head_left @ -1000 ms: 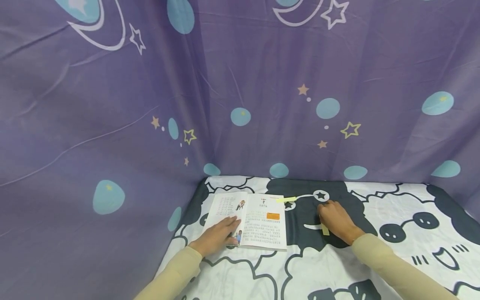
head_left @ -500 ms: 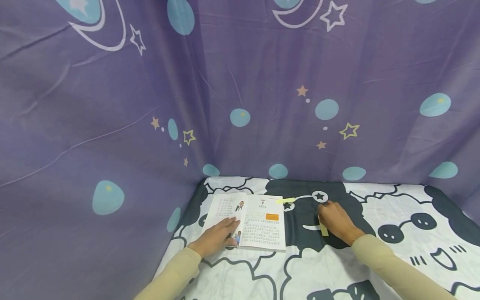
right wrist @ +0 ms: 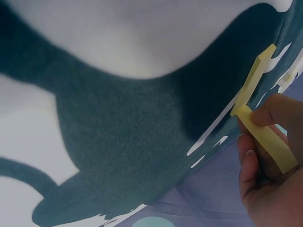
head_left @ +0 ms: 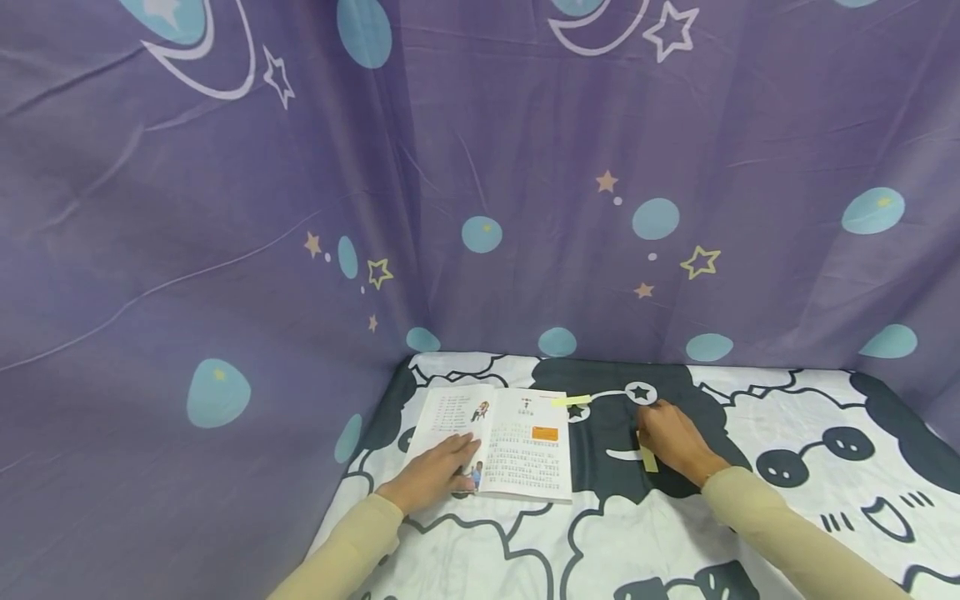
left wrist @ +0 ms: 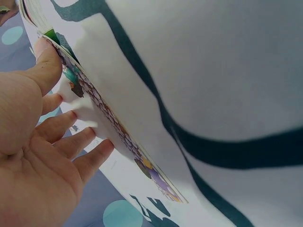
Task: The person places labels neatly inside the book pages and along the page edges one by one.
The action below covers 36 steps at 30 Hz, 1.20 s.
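An open book [head_left: 525, 446] with printed text and small coloured pictures lies on the patterned cloth. My left hand [head_left: 435, 471] rests on its left page, fingers spread, thumb at the near edge. To the right of the book, my right hand [head_left: 671, 437] pinches a yellow sticky note strip [right wrist: 270, 139] between thumb and fingers. Right at those fingertips, a narrow yellow sticky note pad [right wrist: 255, 78] rests on a dark patch of the cloth. Another yellow strip [head_left: 572, 401] sticks out from the top right edge of the book's right page.
A white cloth [head_left: 465, 554] with dark cartoon sheep covers the surface. Purple curtains [head_left: 525, 283] with moons, stars and blue spots hang behind it and along the left side.
My right hand shifted very slightly, and a little more of the yellow pad shows below it than a second ago. The left hand and the book have stayed put.
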### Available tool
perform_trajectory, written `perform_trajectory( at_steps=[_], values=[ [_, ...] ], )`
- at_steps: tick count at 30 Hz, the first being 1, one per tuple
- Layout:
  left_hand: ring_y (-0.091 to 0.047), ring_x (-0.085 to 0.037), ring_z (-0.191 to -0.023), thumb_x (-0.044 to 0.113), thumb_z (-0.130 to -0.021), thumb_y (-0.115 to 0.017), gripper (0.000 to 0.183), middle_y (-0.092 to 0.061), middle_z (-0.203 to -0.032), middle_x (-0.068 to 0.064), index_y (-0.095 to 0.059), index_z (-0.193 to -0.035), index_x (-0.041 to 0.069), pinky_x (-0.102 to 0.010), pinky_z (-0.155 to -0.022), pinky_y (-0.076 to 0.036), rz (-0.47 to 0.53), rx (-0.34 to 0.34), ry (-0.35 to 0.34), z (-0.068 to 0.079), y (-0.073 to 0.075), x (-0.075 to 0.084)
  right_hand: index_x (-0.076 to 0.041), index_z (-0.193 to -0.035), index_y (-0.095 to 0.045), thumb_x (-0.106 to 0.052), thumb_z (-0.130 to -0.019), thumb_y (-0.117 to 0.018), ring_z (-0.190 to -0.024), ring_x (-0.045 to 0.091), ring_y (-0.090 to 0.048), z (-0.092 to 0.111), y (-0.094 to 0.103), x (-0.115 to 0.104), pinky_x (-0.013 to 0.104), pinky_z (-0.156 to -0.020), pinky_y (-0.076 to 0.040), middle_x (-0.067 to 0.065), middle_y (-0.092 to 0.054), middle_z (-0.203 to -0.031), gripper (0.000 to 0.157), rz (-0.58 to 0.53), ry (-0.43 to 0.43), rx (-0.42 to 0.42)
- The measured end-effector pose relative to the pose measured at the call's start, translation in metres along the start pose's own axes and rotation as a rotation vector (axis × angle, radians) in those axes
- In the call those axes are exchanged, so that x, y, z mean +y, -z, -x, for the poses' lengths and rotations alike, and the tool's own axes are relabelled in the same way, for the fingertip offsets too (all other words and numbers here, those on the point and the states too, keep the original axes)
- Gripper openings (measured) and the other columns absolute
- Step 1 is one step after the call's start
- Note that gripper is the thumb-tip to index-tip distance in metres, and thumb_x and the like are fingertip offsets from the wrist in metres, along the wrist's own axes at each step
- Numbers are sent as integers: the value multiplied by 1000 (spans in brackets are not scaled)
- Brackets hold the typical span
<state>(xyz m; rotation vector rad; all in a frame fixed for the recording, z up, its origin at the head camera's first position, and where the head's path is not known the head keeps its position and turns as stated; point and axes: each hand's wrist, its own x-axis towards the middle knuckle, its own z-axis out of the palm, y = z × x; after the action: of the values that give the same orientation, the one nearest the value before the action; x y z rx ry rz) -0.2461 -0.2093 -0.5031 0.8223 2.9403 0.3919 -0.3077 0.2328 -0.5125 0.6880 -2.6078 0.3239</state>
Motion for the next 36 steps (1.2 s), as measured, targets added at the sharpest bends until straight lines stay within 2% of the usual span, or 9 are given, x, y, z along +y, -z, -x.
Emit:
perform_trajectory(
  at_steps=[4,8,11,18,28,36],
  values=[
    [-34,-37,-150,45,-94,-67,77,-36,-163,-16,-43,-156,7,-52,-120,-32,0,2,-6,0,0,1,-10,-69,-59,9,-74,-75,-67,19,-52,2,-1,-1,35,-56,-47,-3,-56,-63,25,-11,6,-2],
    [-33,-37,-150,45,-94,-66,77,-35,-163,-16,-43,-156,7,-52,-121,-31,7,-3,-9,1,0,2,-10,-68,-59,10,-73,-76,-66,20,-52,3,-2,0,36,-59,-48,-2,-58,-62,27,3,48,35],
    [-34,-37,-150,45,-94,-66,77,-36,-163,-16,-43,-156,6,-52,-121,-32,5,1,-16,0,-1,2,-10,-67,-60,10,-71,-77,-66,20,-52,3,-2,1,38,-61,-48,-2,-59,-62,27,4,46,54],
    [-34,-37,-150,44,-94,-66,77,-36,-163,-17,-43,-156,6,-53,-120,-32,-2,4,-14,0,0,2,-8,-71,-63,7,-73,-78,-66,20,-53,1,0,3,36,-55,-48,-2,-61,-65,21,-29,-19,-14],
    [-34,-36,-150,44,-95,-66,76,-36,-164,-15,-43,-156,6,-52,-121,-31,-5,8,-8,-1,0,-1,-10,-72,-58,7,-79,-75,-60,15,-49,-1,4,3,33,-50,-45,-4,-53,-63,25,-23,-18,-19],
    [-34,-38,-149,44,-94,-66,76,-36,-163,-16,-44,-156,6,-53,-120,-32,6,7,-14,1,0,-1,-11,-73,-57,9,-81,-75,-60,12,-46,0,3,5,29,-50,-42,-6,-51,-63,28,-59,-23,-32]
  ],
)
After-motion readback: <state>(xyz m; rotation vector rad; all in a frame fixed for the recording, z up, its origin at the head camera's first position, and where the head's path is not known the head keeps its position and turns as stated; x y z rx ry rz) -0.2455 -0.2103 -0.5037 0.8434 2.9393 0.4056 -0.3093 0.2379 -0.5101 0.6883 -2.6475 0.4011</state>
